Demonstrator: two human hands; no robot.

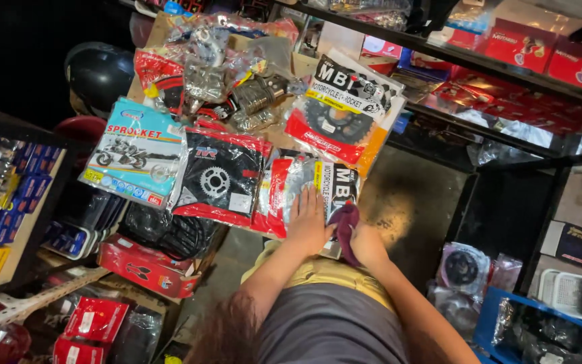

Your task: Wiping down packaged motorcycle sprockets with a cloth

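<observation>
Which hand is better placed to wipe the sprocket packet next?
Right. The right hand holds the maroon cloth at the edge of the sprocket packet; the left hand lies flat on it, steadying it.

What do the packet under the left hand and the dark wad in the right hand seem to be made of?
The sprocket packet under the left hand looks like glossy clear plastic film over printed card: it glints and crinkles. The maroon wad in the right hand looks like soft matte cloth, folded and without shine, though the weave is too small to tell.
</observation>
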